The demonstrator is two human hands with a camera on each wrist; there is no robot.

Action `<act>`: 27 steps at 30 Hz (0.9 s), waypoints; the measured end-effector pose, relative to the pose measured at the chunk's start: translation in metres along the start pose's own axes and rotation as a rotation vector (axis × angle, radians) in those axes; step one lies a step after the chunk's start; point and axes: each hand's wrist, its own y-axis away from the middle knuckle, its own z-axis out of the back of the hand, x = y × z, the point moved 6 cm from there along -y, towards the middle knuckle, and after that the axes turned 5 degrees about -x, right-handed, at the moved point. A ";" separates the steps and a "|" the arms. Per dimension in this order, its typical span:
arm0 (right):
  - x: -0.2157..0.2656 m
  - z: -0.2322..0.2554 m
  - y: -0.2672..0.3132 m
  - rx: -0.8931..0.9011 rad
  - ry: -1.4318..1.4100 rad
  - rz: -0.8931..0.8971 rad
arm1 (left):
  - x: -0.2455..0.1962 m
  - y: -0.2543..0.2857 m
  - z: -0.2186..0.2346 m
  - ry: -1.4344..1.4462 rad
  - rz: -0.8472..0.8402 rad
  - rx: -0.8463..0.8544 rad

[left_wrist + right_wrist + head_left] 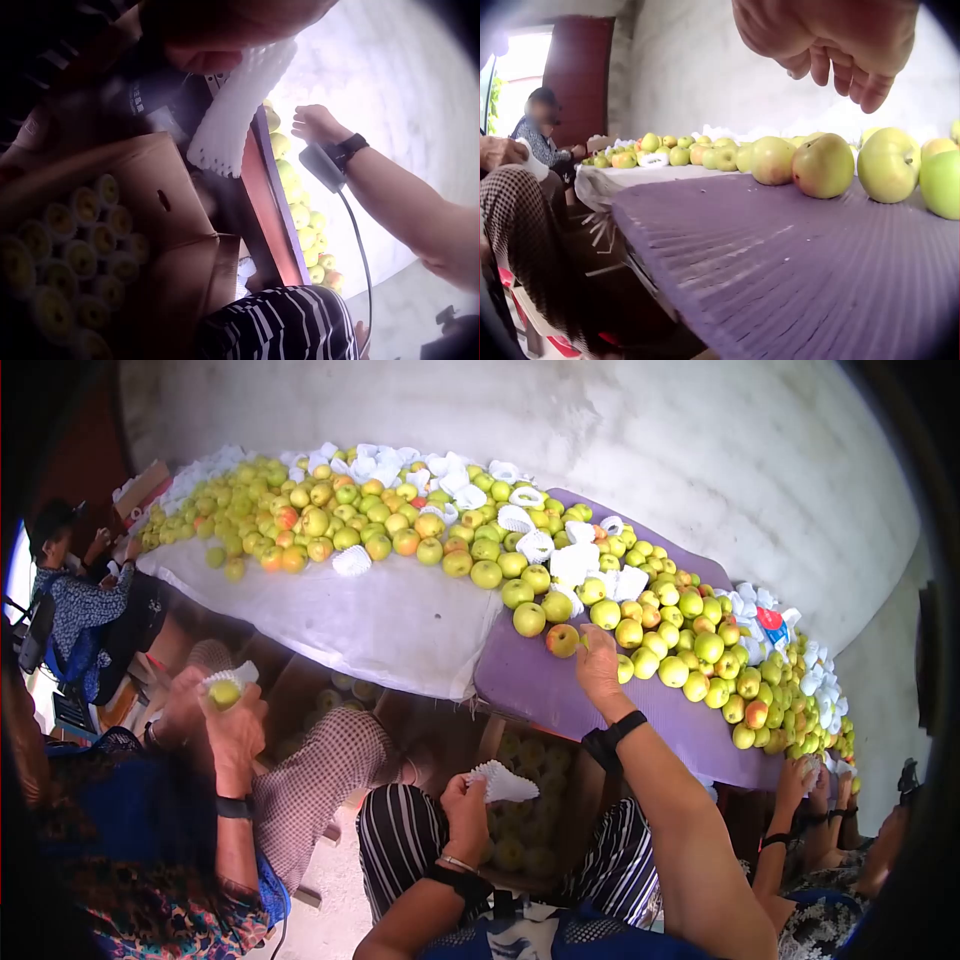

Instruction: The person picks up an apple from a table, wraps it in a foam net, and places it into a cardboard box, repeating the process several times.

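My left hand [465, 818] pinches a white foam net sleeve [505, 783] above my lap. In the left wrist view the sleeve [244, 112] hangs flat and narrow from the fingers, with no fruit in it. My right hand [598, 663] reaches over the front edge of the heap of yellow-green apples [690, 630]. Seen from the right wrist, that hand [832, 41] hovers above the front apples, fingers loosely bent and nothing held. Closest to it in the head view is a red-blushed apple [562, 641]; the same front row shows another blushed apple [823, 166].
A purple ridged mat [530, 680] covers the table beside a pale sheet [400, 620]. Below, a cardboard carton [169, 187] holds sleeved apples in rows. To my left a person holds a sleeved apple [224, 693]; more hands [795, 785] work at the right.
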 end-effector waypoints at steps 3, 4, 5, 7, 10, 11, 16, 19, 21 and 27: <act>0.005 -0.024 -0.012 -0.131 0.069 0.184 | -0.007 -0.004 0.002 -0.008 0.005 -0.003; 0.001 -0.032 -0.014 -0.148 0.056 0.191 | -0.005 -0.002 0.001 -0.017 0.010 -0.009; -0.004 -0.038 -0.014 -0.166 0.041 0.197 | -0.005 0.000 0.001 -0.027 0.015 -0.016; 0.011 -0.029 -0.021 -0.065 0.082 0.232 | -0.006 -0.001 -0.001 -0.020 0.010 -0.011; 0.006 -0.031 -0.025 -0.001 0.050 0.142 | -0.011 0.003 -0.002 0.018 0.004 -0.014; -0.005 -0.030 -0.026 -0.052 -0.028 0.018 | -0.013 0.004 -0.003 0.047 -0.008 -0.016; -0.011 -0.039 -0.022 0.212 -0.042 -0.147 | -0.009 0.001 -0.003 -0.002 0.000 -0.001; 0.003 -0.044 -0.011 0.313 -0.156 -0.256 | -0.010 0.003 -0.004 -0.037 -0.007 0.011; 0.008 -0.050 -0.002 0.350 -0.175 -0.293 | -0.010 0.003 -0.004 -0.045 -0.016 0.009; 0.027 -0.048 0.018 0.354 -0.134 -0.193 | -0.007 0.002 -0.003 -0.061 -0.022 0.009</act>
